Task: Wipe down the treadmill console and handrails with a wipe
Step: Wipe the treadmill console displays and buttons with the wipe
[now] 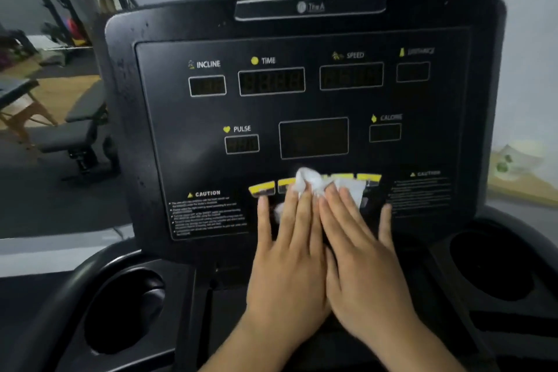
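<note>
Now our flat left hand [288, 251] and right hand [360, 254] press the crumpled white wipe [320, 183]. It lies lengthwise along the yellow button row [261, 189].

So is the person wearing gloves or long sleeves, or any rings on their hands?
No. The left hand and the right hand are both bare, with no gloves and no rings. No watch or bracelet shows either, and no sleeve is in view down to the bottom edge of the picture.
</note>
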`<state>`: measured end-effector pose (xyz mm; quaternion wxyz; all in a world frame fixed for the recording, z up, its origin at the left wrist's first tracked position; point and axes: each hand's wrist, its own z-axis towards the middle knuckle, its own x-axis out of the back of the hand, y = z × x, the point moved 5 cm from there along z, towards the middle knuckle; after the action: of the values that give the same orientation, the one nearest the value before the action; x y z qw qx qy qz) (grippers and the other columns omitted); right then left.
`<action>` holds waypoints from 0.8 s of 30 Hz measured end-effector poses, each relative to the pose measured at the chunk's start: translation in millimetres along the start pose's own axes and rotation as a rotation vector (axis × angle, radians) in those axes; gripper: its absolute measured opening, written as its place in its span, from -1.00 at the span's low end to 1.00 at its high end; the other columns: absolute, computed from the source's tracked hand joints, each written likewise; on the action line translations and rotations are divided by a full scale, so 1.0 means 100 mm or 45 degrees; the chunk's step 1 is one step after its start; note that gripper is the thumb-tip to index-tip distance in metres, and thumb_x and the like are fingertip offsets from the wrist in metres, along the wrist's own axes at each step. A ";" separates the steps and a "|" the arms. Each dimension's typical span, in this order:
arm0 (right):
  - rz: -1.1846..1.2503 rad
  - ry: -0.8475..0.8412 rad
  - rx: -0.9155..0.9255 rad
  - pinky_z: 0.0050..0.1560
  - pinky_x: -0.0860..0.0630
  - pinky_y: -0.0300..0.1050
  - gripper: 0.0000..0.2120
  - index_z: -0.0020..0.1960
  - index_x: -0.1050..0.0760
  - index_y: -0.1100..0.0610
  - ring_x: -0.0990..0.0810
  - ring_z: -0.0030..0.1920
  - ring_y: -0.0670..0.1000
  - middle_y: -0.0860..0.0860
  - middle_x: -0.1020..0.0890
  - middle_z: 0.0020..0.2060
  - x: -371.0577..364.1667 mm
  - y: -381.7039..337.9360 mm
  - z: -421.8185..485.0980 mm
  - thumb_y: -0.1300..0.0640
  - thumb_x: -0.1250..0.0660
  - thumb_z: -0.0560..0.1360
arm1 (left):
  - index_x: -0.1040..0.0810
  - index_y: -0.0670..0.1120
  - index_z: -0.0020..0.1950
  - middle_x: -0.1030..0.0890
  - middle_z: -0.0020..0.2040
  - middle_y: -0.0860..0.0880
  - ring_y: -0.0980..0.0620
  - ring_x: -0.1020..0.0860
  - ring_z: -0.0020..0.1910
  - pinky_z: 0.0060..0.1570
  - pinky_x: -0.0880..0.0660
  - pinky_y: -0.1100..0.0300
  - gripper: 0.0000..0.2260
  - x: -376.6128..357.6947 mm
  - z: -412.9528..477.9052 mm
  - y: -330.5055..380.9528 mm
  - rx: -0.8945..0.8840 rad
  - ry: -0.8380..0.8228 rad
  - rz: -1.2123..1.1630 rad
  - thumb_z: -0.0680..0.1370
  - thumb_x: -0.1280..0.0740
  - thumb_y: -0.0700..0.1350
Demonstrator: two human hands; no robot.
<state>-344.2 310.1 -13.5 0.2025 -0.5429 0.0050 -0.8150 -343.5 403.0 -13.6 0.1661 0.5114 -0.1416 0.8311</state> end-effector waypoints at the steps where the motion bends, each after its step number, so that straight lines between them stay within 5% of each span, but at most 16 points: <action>1: 0.002 -0.010 -0.006 0.42 -0.04 0.40 -0.46 0.55 -0.12 0.10 0.01 0.55 -0.07 -0.01 -0.10 0.56 -0.01 0.02 -0.05 0.07 0.03 0.57 | -0.14 -0.23 0.55 -0.19 0.53 -0.27 -0.26 -0.04 0.55 0.40 -0.09 -0.38 -0.37 -0.02 -0.03 0.04 -0.006 -0.015 0.009 0.59 -0.17 0.08; 7: -0.042 0.031 0.019 0.46 0.10 0.38 -0.48 0.55 -0.08 0.09 0.06 0.54 -0.11 -0.04 -0.08 0.56 0.23 0.26 0.29 0.06 0.07 0.60 | -0.04 -0.24 0.57 -0.08 0.55 -0.29 -0.27 0.04 0.55 0.44 0.16 -0.38 -0.37 0.09 0.40 0.08 0.020 0.039 0.178 0.63 -0.11 0.10; 13: -0.005 -0.048 -0.052 0.43 -0.05 0.42 -0.44 0.55 -0.06 0.13 0.05 0.55 -0.05 0.01 -0.06 0.56 0.07 0.36 -0.08 0.09 0.03 0.57 | -0.09 -0.23 0.56 -0.15 0.54 -0.29 -0.29 -0.01 0.55 0.42 0.01 -0.41 -0.35 -0.10 0.21 0.32 -0.024 -0.038 0.113 0.60 -0.16 0.10; 19: -0.017 0.026 -0.050 0.45 0.15 0.39 -0.46 0.57 -0.01 0.10 0.11 0.55 -0.10 -0.03 -0.02 0.57 0.33 0.62 0.20 0.10 0.05 0.59 | 0.01 -0.25 0.57 -0.04 0.56 -0.30 -0.29 0.07 0.55 0.44 0.14 -0.38 -0.35 0.01 0.61 0.42 -0.033 0.064 0.176 0.63 -0.11 0.10; 24: 0.002 -0.002 -0.105 0.42 0.00 0.44 -0.44 0.56 -0.05 0.11 0.06 0.55 -0.06 -0.01 -0.05 0.56 0.21 0.76 -0.13 0.10 0.03 0.57 | -0.01 -0.23 0.58 -0.06 0.56 -0.29 -0.29 0.05 0.55 0.44 0.06 -0.38 -0.36 -0.19 0.43 0.69 -0.105 -0.010 0.086 0.63 -0.10 0.10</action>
<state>-337.9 230.1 -17.5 0.1805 -0.5513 0.0389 -0.8136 -329.5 320.9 -16.1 0.1584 0.5022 -0.1936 0.8278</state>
